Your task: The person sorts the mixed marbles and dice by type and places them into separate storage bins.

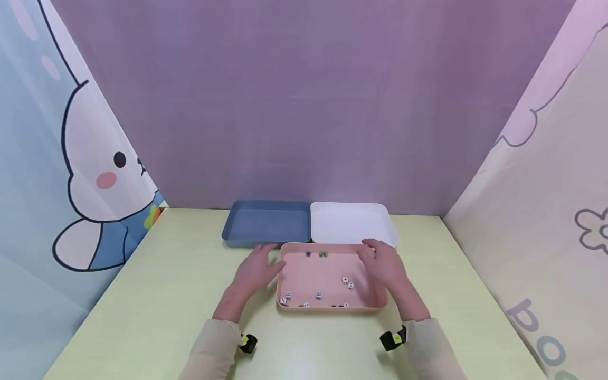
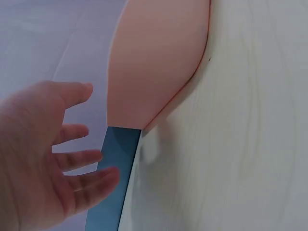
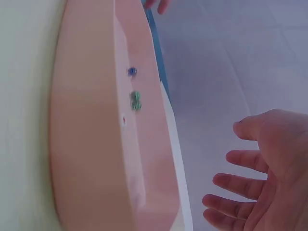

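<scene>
A pink tray (image 1: 323, 272) lies on the table between both hands. Several white dice (image 1: 319, 295) are scattered inside it, mostly along the near edge. At its far side sit green marbles (image 1: 323, 254) and a dark blue marble (image 1: 308, 254); the right wrist view also shows the green marbles (image 3: 135, 101). My left hand (image 1: 258, 272) hovers by the tray's left side, fingers spread and holding nothing. Over the right side is my right hand (image 1: 385, 264), its fingers apart and nothing in its grasp. Whether either hand touches the rim I cannot tell.
Behind the pink tray, a blue tray (image 1: 266, 221) stands at the left and a white tray (image 1: 351, 221) at the right, side by side. A purple backdrop (image 1: 304, 105) rises behind them. Printed cloths hang on both sides of the pale table (image 1: 142, 295).
</scene>
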Demonstrator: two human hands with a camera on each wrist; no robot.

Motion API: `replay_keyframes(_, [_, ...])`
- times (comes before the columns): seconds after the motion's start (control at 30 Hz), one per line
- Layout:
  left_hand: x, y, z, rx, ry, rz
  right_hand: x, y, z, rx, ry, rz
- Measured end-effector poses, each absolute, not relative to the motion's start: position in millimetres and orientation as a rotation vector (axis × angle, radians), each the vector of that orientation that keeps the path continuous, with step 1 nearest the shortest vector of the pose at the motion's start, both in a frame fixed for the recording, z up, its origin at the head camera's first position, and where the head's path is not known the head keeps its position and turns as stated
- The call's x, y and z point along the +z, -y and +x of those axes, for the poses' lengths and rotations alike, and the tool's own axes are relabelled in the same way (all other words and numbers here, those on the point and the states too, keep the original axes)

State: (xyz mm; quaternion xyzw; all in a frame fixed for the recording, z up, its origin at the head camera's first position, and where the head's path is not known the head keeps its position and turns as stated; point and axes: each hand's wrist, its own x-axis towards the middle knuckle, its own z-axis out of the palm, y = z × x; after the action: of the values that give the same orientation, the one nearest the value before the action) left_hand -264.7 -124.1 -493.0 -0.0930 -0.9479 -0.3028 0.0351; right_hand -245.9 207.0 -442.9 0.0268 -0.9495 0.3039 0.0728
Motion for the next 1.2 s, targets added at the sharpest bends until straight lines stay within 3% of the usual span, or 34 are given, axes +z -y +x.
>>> replay_keyframes(0.37, [-495.8,134.6,-261.2,-1.549,2.856,-0.333,-461.1,-251.9,-236.4,0.977,2.861,0.024])
replay_keyframes(0.63, [-506.0,144.1,-250.1,-2.202,2.66,-0.353,-476.9,-263.4,-230.1,1.665,2.724,-0.19])
replay_keyframes(0.83, [-510.5,142.6,-245.3,-2.326,2.593,-0.376,-480.9,-267.9,-225.1,2.023,2.588,-0.231])
replay_keyframes(1.2, [-515.7,138.3,-245.6,-2.38,2.55,-0.35,-499.1,-268.3,-227.1,2.052,2.557,-0.248])
